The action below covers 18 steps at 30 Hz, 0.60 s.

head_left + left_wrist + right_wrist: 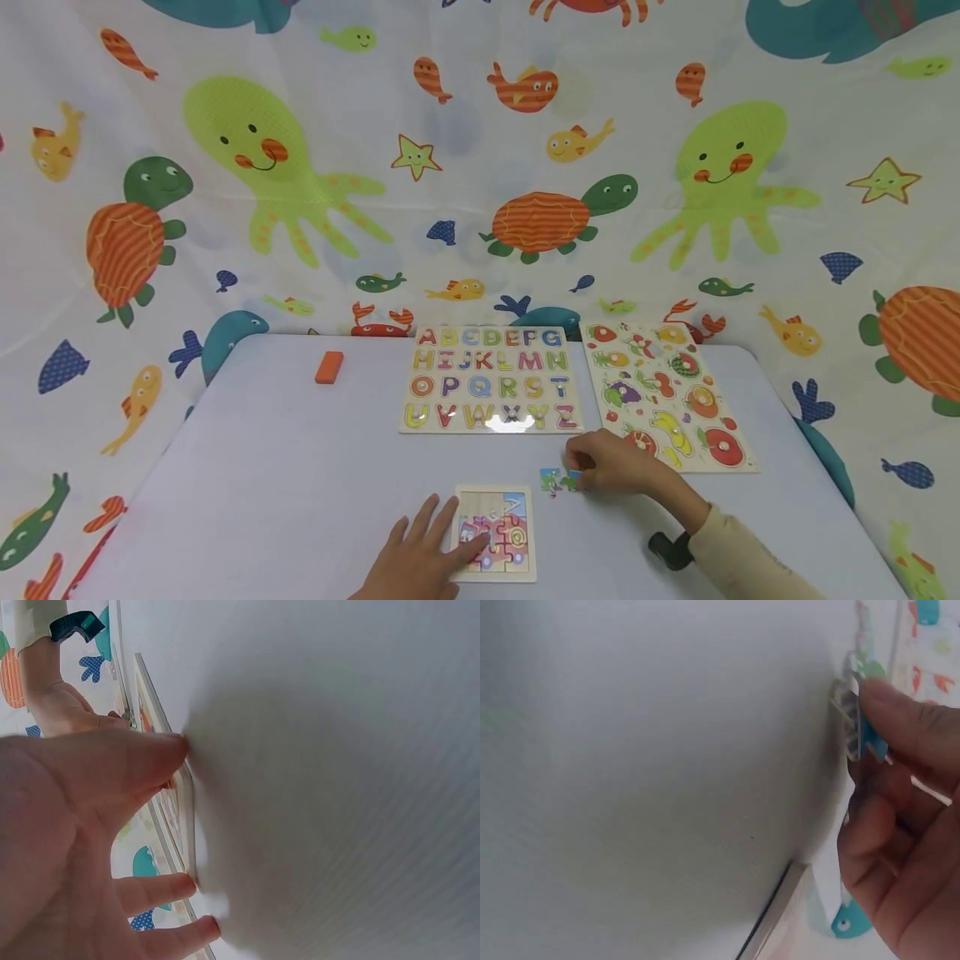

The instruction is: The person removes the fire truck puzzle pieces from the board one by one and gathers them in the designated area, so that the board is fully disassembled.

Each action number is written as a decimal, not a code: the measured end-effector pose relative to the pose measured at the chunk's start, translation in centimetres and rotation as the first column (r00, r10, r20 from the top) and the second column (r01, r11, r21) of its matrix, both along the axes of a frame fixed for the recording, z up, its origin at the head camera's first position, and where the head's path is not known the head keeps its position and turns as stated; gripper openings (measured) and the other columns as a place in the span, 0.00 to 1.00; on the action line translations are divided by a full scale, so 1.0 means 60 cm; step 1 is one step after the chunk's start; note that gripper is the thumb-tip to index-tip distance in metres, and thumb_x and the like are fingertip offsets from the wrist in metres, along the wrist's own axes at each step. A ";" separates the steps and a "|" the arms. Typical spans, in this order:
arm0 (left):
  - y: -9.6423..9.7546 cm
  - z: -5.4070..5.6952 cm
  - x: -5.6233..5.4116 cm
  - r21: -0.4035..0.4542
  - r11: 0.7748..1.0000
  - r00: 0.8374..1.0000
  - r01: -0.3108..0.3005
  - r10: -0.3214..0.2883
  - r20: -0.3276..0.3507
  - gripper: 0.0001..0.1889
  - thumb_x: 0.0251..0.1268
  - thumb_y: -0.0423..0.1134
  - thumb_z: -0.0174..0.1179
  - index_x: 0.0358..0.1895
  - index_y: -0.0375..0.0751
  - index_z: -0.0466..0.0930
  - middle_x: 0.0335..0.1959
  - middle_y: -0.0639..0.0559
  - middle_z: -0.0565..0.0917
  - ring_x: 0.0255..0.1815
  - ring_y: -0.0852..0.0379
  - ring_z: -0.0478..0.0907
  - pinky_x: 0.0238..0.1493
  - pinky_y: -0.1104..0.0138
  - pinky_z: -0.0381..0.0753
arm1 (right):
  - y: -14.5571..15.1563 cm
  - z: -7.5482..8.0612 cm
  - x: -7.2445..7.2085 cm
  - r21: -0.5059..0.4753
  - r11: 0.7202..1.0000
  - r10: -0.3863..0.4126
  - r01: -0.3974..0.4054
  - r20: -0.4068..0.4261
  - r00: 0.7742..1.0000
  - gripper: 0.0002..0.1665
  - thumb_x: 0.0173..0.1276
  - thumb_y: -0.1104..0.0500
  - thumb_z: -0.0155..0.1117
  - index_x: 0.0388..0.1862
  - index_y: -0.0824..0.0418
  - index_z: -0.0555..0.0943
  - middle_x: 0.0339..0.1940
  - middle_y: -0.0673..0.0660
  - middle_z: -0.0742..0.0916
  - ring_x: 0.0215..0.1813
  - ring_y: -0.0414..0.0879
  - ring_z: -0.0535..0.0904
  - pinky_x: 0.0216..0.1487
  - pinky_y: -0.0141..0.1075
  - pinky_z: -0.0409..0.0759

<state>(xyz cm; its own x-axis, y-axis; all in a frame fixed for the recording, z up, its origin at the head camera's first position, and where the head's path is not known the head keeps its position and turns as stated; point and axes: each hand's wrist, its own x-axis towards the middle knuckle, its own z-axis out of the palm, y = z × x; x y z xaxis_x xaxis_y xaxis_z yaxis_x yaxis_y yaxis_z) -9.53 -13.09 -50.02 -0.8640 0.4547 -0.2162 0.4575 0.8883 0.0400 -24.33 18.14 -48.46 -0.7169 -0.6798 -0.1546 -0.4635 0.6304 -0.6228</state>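
A small wooden jigsaw puzzle (531, 542) lies near the front of the table, with several pink and red pieces fitted in its lower part. On its left side rests my left hand (423, 550), fingers spread and thumb over the pieces; the left wrist view shows the fingertips at the frame's edge. To the upper right, my right hand (618, 464) pinches a blue and green jigsaw piece (871, 739) between thumb and fingers, slightly tilted in the right wrist view. Close beside it on the table is another blue and green jigsaw piece (551, 478).
Behind the puzzle lies an alphabet board (491, 375). A fruit board (705, 433) sits to its right, partly under my right hand's reach. An orange block (328, 367) lies at the back left. A patterned sea-animal cloth (480, 167) hangs behind the table.
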 end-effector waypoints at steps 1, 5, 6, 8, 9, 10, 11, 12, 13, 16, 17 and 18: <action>0.000 0.000 0.000 0.001 1.000 1.000 -0.001 0.001 0.000 0.32 0.64 0.58 0.67 0.72 0.78 0.69 0.75 0.47 0.68 0.74 0.39 0.64 0.62 0.41 0.76 | -0.002 -0.001 0.002 0.010 1.000 -0.006 0.006 -0.017 1.000 0.13 0.62 0.65 0.74 0.29 0.53 0.78 0.24 0.43 0.76 0.32 0.37 0.72 0.32 0.31 0.70; 0.000 -0.002 0.001 0.009 1.000 1.000 0.000 0.000 -0.008 0.32 0.63 0.58 0.67 0.72 0.78 0.70 0.75 0.47 0.68 0.74 0.38 0.65 0.62 0.40 0.76 | -0.006 0.001 0.008 0.056 0.998 -0.027 0.032 -0.085 0.996 0.13 0.62 0.64 0.75 0.29 0.52 0.78 0.25 0.43 0.75 0.32 0.38 0.71 0.32 0.32 0.70; -0.001 -0.002 0.001 0.010 1.000 1.000 0.001 -0.001 -0.011 0.32 0.63 0.58 0.67 0.72 0.78 0.70 0.75 0.46 0.68 0.74 0.38 0.65 0.62 0.40 0.76 | -0.007 0.002 0.010 0.063 0.997 -0.031 0.037 -0.092 0.995 0.14 0.62 0.64 0.75 0.29 0.52 0.78 0.25 0.43 0.75 0.32 0.38 0.71 0.31 0.33 0.71; -0.001 -0.003 0.002 0.012 1.000 1.000 0.005 -0.005 -0.019 0.33 0.63 0.58 0.67 0.72 0.78 0.69 0.75 0.46 0.68 0.74 0.38 0.65 0.61 0.40 0.77 | -0.009 0.004 0.012 0.076 0.996 -0.037 0.045 -0.106 0.994 0.14 0.62 0.64 0.76 0.29 0.52 0.78 0.25 0.43 0.75 0.31 0.38 0.71 0.31 0.32 0.70; -0.001 -0.004 0.003 0.012 1.000 1.000 0.006 -0.006 -0.023 0.33 0.63 0.58 0.67 0.72 0.78 0.69 0.75 0.46 0.68 0.74 0.38 0.65 0.61 0.40 0.77 | -0.009 0.005 0.013 0.083 0.995 -0.038 0.047 -0.111 0.993 0.14 0.62 0.64 0.76 0.29 0.52 0.78 0.24 0.43 0.75 0.31 0.38 0.71 0.31 0.32 0.71; -0.002 -0.004 0.003 0.013 1.000 1.000 0.008 -0.007 -0.027 0.33 0.62 0.58 0.68 0.72 0.78 0.69 0.75 0.46 0.68 0.74 0.38 0.65 0.61 0.41 0.77 | -0.010 0.006 0.014 0.089 0.995 -0.038 0.049 -0.117 0.992 0.14 0.62 0.64 0.76 0.29 0.52 0.78 0.24 0.43 0.75 0.31 0.38 0.71 0.31 0.32 0.71; -0.002 -0.004 0.003 0.014 1.000 0.999 0.009 -0.008 -0.031 0.33 0.62 0.58 0.68 0.72 0.78 0.70 0.75 0.46 0.68 0.74 0.38 0.65 0.61 0.41 0.77 | -0.011 0.006 0.014 0.094 0.994 -0.039 0.050 -0.124 0.992 0.14 0.62 0.65 0.76 0.29 0.52 0.78 0.24 0.43 0.75 0.31 0.39 0.71 0.31 0.32 0.71; -0.002 -0.005 0.003 0.014 1.000 0.999 0.010 -0.010 -0.035 0.33 0.62 0.58 0.68 0.72 0.78 0.70 0.75 0.46 0.68 0.74 0.38 0.65 0.61 0.41 0.77 | -0.012 0.007 0.015 0.104 0.993 -0.041 0.055 -0.133 0.990 0.14 0.61 0.65 0.76 0.29 0.52 0.78 0.24 0.43 0.75 0.31 0.39 0.71 0.31 0.32 0.71; -0.001 -0.004 0.003 0.013 1.000 0.999 0.011 -0.011 -0.037 0.33 0.62 0.58 0.68 0.72 0.78 0.70 0.75 0.46 0.68 0.74 0.38 0.65 0.61 0.41 0.77 | -0.013 0.007 0.016 0.114 0.992 -0.044 0.060 -0.142 0.989 0.14 0.61 0.65 0.76 0.30 0.52 0.78 0.25 0.43 0.75 0.31 0.39 0.71 0.31 0.33 0.71; -0.001 -0.004 0.003 0.013 1.000 0.999 0.009 -0.009 -0.033 0.33 0.62 0.57 0.68 0.72 0.77 0.70 0.75 0.45 0.68 0.74 0.38 0.65 0.61 0.41 0.77 | -0.017 0.008 0.020 0.157 0.984 -0.060 0.087 -0.171 0.983 0.12 0.61 0.64 0.77 0.32 0.52 0.79 0.26 0.43 0.76 0.32 0.40 0.71 0.32 0.33 0.72; -0.001 -0.003 0.003 0.010 1.000 1.000 0.008 -0.008 -0.030 0.33 0.63 0.57 0.68 0.72 0.77 0.70 0.75 0.45 0.68 0.74 0.38 0.65 0.62 0.41 0.76 | -0.018 0.008 0.022 0.169 0.981 -0.066 0.098 -0.183 0.981 0.12 0.61 0.63 0.77 0.33 0.52 0.80 0.27 0.43 0.76 0.32 0.40 0.71 0.32 0.33 0.72; -0.001 -0.002 0.002 0.010 1.000 1.000 0.006 -0.006 -0.027 0.33 0.63 0.57 0.68 0.72 0.77 0.70 0.75 0.45 0.68 0.74 0.38 0.64 0.62 0.41 0.76 | -0.020 0.009 0.024 0.185 0.977 -0.071 0.108 -0.196 0.978 0.12 0.61 0.63 0.77 0.33 0.52 0.80 0.28 0.43 0.76 0.32 0.40 0.71 0.32 0.33 0.72</action>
<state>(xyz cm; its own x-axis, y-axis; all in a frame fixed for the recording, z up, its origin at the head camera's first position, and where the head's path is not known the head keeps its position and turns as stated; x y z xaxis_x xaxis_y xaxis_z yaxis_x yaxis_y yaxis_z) -9.39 -13.13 -50.17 -0.8666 0.4622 -0.1881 0.4641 0.8850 0.0364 -22.92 16.94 -47.94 -0.8021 -0.5819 -0.1340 -0.4962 0.7743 -0.3927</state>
